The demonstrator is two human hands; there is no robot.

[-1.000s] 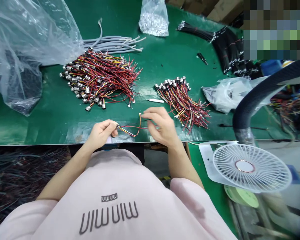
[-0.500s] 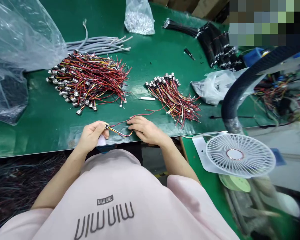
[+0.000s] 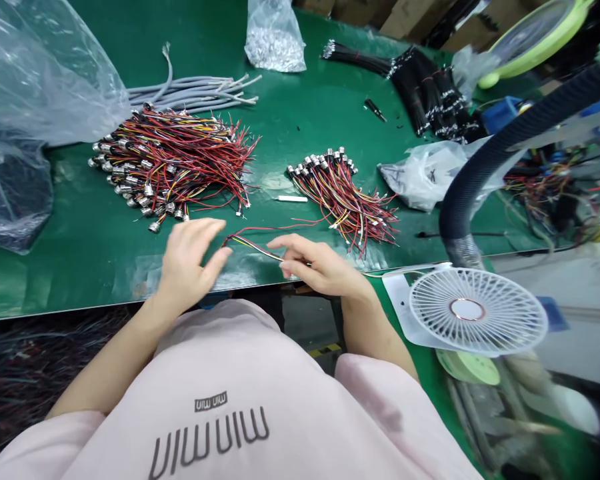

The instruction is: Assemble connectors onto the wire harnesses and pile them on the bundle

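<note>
a: where do things stand on the bench [image 3: 105, 253]?

b: going by the heaps, most is left. the big pile of wire leads [image 3: 173, 160] sits toward the far left, and a much smaller pile [image 3: 345, 197] lies right of the middle.

a: and the piece in hand?

b: one wire lead [image 3: 253, 243] lies along the near edge between the hands. it has thin red, yellow and black strands, loosely splayed, with one red strand trailing off toward the smaller pile. i can't make out its end fitting.

a: who has hold of it?

b: the right hand [image 3: 320, 267] pinches it near one end, fingertips closed on the strands. the left hand [image 3: 187, 260] is spread open, fingers flat and holding nothing, just beside the lead's other end.

a: anything else close by?

b: a small white stick [image 3: 291, 198] between the piles, and a white fan [image 3: 477, 313] off the near right corner.
</note>
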